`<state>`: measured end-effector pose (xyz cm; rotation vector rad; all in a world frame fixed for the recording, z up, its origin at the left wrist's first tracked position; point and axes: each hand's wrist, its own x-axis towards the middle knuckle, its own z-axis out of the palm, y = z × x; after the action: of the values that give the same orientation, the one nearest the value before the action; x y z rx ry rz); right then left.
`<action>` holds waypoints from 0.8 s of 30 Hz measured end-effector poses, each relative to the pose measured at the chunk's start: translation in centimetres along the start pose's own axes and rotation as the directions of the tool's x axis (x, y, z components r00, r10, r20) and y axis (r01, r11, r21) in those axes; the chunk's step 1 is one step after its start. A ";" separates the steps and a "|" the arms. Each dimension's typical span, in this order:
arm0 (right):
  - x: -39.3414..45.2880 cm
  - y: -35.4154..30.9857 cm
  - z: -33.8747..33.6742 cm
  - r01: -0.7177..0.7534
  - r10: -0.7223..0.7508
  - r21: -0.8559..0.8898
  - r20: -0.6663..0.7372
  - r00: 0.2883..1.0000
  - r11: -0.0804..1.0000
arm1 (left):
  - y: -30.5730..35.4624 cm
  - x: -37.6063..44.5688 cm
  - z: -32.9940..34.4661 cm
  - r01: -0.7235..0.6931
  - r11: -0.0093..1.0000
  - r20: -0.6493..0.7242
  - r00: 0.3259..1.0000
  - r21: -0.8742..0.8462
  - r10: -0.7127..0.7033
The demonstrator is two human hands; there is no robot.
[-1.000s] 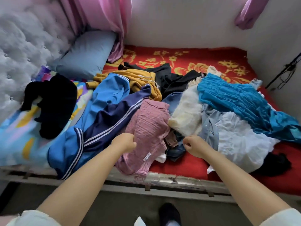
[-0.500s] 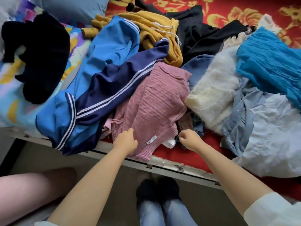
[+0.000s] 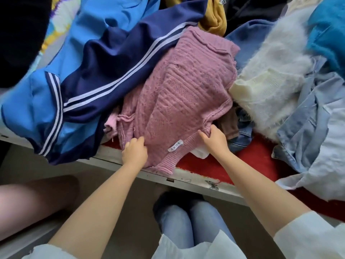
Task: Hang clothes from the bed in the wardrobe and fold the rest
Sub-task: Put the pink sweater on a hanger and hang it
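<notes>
blue jacket [image 3: 78,75] and cream fluffy sweater [image 3: 268,85] flank the pink sweater [image 3: 183,94].

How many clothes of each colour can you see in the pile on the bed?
Pink: 1, the knitted sweater both hands hold
Blue: 4, the striped jacket, teal top, denim piece, pale blue shirt
Cream: 1, the fluffy sweater
Yellow: 1, the hoodie
Black: 1, the fuzzy garment
Total: 8 clearly told apart; more lie half hidden.

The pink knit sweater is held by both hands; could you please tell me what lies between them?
In the head view, only the pink knit sweater spans between the left hand and right hand, with its small white label there.
</notes>
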<state>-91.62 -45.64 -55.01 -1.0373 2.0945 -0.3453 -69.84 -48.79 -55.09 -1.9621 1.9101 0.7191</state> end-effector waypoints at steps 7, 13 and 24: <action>-3.4 -3.9 -5.1 0.034 -0.037 0.301 0.005 0.999 0.953 | -0.6 -3.4 -3.5 -0.050 0.931 -0.095 0.995 -0.361 0.017; -7.5 -13.6 -14.4 0.039 -0.116 0.713 0.060 0.991 0.700 | 0.2 -7.4 -11.1 -0.230 0.778 -0.229 0.967 -0.585 0.114; -17.2 -24.2 -23.9 0.127 -0.227 0.801 0.012 0.974 0.585 | 6.7 -15.3 -18.9 -0.616 0.777 -0.376 0.757 -0.134 0.535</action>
<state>-88.93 -49.83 -17.28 -0.6662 1.4354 -1.1821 -73.64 -46.72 -30.23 -1.6751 2.8228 0.8728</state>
